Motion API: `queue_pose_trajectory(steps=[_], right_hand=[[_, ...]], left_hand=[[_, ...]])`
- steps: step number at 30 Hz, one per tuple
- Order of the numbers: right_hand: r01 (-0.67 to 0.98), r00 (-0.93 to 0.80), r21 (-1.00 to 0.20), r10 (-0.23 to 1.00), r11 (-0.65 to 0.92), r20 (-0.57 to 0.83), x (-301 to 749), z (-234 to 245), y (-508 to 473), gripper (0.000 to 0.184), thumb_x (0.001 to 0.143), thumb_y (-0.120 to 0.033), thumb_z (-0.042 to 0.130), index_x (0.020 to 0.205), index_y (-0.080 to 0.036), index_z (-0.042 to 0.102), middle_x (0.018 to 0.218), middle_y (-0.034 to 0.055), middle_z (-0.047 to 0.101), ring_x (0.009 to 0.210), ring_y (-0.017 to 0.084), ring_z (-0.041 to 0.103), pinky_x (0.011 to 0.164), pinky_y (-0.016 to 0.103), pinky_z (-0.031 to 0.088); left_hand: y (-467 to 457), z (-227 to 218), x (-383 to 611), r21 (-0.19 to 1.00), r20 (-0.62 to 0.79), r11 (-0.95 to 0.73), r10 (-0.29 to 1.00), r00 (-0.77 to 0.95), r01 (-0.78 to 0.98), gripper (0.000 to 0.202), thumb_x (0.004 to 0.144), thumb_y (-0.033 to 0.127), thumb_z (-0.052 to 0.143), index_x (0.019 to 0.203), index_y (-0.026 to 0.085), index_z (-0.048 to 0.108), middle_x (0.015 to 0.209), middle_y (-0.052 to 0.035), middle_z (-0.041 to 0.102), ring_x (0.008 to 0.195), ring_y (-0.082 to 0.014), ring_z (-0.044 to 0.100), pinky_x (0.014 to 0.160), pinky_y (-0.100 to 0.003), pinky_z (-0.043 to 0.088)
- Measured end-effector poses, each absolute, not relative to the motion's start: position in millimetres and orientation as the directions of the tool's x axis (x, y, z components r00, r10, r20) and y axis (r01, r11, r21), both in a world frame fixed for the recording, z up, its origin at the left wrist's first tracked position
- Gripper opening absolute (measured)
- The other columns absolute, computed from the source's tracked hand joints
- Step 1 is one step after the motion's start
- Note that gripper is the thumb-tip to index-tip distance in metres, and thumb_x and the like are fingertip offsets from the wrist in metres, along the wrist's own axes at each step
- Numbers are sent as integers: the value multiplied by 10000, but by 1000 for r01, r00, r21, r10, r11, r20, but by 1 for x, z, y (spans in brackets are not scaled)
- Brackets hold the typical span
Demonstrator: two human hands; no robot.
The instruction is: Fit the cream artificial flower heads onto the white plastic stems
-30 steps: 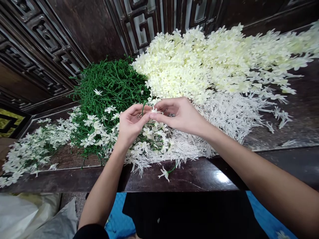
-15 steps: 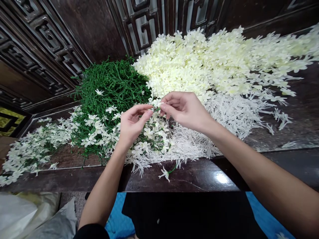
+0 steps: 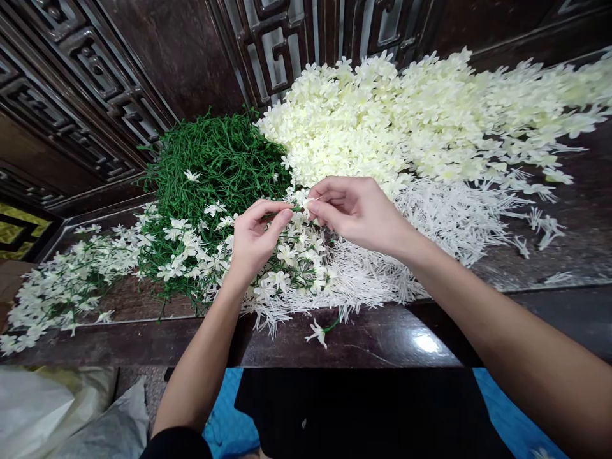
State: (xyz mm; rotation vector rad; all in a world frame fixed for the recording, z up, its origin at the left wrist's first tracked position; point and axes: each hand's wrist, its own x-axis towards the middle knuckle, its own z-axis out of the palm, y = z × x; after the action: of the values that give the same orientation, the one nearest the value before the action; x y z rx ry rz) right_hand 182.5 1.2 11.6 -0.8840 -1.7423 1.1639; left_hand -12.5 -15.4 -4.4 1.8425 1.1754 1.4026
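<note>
My left hand (image 3: 255, 239) and my right hand (image 3: 356, 210) meet over the middle of a dark wooden table (image 3: 382, 338). The left hand's fingers pinch a green stem sprig (image 3: 291, 209) with small white flowers on it. The right hand pinches a small white flower piece (image 3: 306, 203) against the sprig's tip. Under the hands lie finished flower sprigs (image 3: 287, 261). A heap of bare green stems (image 3: 215, 162) sits behind the left hand, and a big pile of cream petals (image 3: 406, 121) lies behind the right hand.
White stamen pieces (image 3: 444, 217) spread across the table to the right. More finished sprigs (image 3: 67, 287) lie at the far left. One sprig (image 3: 318, 331) lies near the front edge. Carved dark wood panels (image 3: 95, 83) rise behind. White bags (image 3: 62, 414) sit at lower left.
My right hand lifted slightly up and to the right, away from the left hand, then came back to the sprig's tip with a white piece pinched. The left hand stayed put.
</note>
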Motion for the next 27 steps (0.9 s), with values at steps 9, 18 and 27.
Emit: queue_pose_trajectory(steps=[9,18,27], right_hand=[[140,-437,-928,863,344,254,180,9,-1,129,883,-284,667,876,-155,674,803,52,707,691,162,642,601,317,528],[133,-462,-903,832,408,308,179,5,-1,106,895,-256,627,875,-165,677,787,43,687,679,154,631,628,330,548],[93,-452,-900,823,426,343,176,3,-3,89,881,-240,617,851,-171,665,750,42,692,639,160,637,585,339,555]], left_hand=[[-17,-5,-13,821,448,-455,888,106,346,78,847,269,717,847,204,760,841,-43,748,787,-156,665,725,-286,533],[-15,-10,-16,731,563,-562,817,123,387,46,836,222,718,812,230,756,791,-25,735,788,-169,629,759,-331,494],[-15,-14,-15,747,571,-561,816,89,356,42,826,218,726,792,218,750,761,-25,721,768,-161,608,734,-317,483]])
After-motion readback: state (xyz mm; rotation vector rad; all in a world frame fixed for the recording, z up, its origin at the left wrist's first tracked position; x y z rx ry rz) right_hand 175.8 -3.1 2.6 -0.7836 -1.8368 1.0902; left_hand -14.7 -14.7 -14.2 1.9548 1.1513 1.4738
